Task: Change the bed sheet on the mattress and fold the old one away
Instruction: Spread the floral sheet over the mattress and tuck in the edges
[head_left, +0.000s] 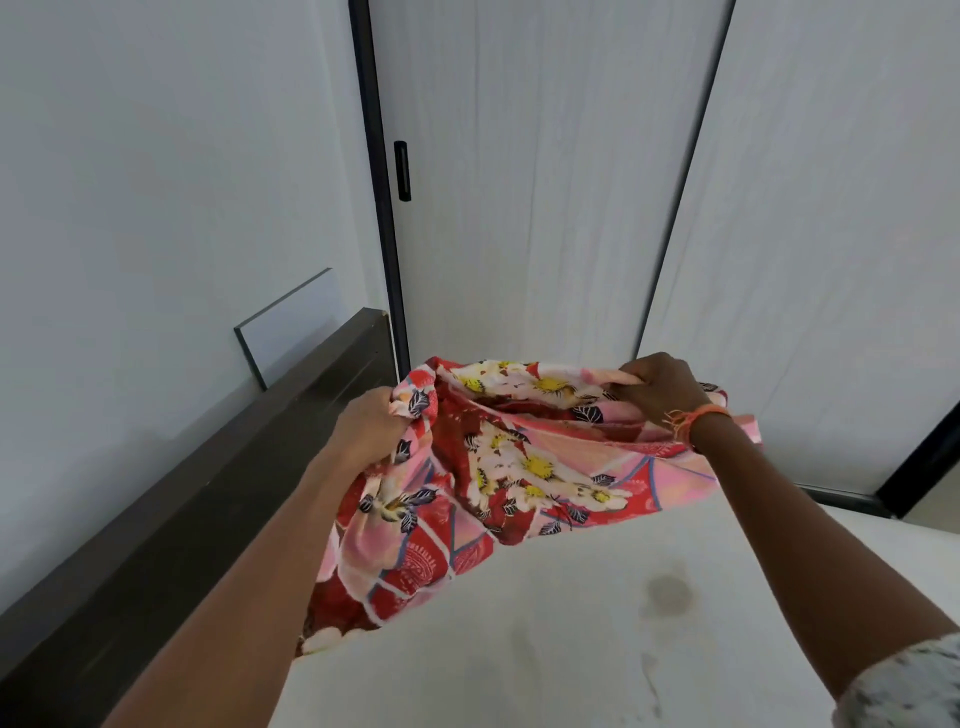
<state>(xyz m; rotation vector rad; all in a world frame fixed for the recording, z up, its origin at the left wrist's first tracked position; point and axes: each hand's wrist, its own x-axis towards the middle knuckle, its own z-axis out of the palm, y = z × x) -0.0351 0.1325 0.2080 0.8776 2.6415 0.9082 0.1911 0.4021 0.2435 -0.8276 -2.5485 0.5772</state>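
Note:
A red and pink floral bed sheet (498, 467) hangs bunched in the air between my two hands, over the bare white mattress (597, 623). My left hand (371, 423) grips its left edge in a fist. My right hand (662, 387), with an orange thread band at the wrist, pinches the sheet's upper right edge. The sheet's lower part droops down to the mattress at the left, beside the headboard. A dark stain marks the mattress surface under the sheet.
A dark wooden headboard (182, 509) runs along the left against a white wall. White sliding wardrobe doors (545, 208) with black frames and a black handle (402, 171) stand just behind the bed. A pale panel (291, 325) leans on the wall above the headboard.

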